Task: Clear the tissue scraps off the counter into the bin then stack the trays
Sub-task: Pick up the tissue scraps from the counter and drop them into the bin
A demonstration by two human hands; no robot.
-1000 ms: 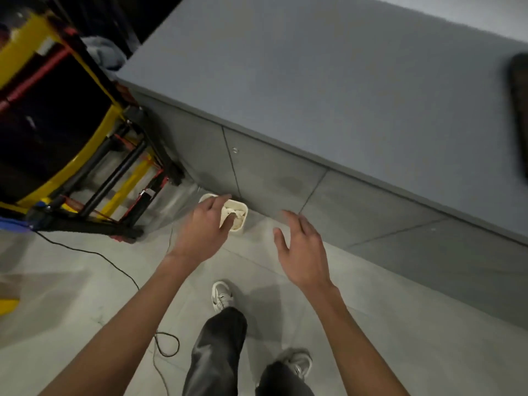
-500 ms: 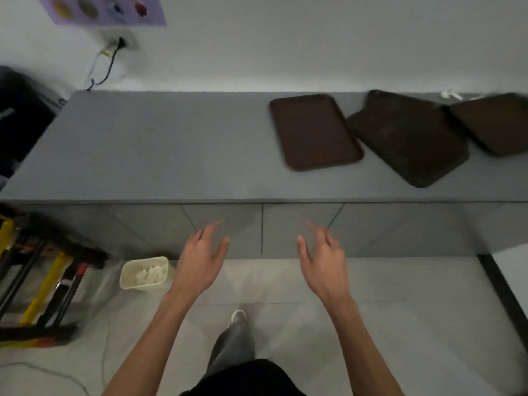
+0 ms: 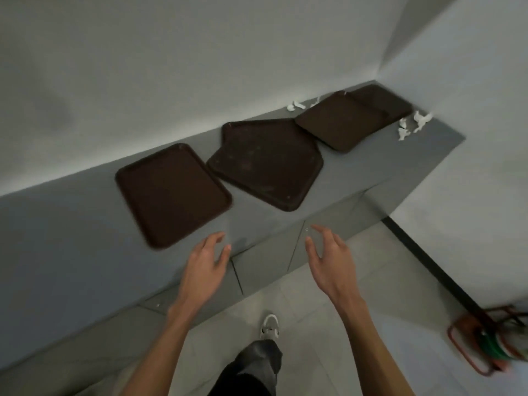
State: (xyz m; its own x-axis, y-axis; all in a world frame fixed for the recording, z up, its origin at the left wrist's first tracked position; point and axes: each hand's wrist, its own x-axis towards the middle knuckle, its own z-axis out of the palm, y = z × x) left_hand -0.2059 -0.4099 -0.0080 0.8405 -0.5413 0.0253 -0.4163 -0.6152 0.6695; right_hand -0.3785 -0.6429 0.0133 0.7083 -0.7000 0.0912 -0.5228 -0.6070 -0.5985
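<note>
Both hands are empty. The left hand and right hand are held out ahead on half-extended arms, palms turned toward each other, fingers loose and a little spread, grasping nothing. The left hovers at the front edge of the counter, just short of the near tray. The right hangs over the cabinet front, off the counter.

Beyond them lie the middle tray (its odd outline may be two overlapped, I cannot tell) and the far trays, one partly over another.

The clearing step looks unfinished: wall scraps sit behind the far trays, and corner scraps lie on bare counter by the right wall, both well apart from the hands. The bin is out of view.

The next move likely calls for walking right along the counter, gathering both clusters, then carrying them to the bin; stacking waits until then
</note>
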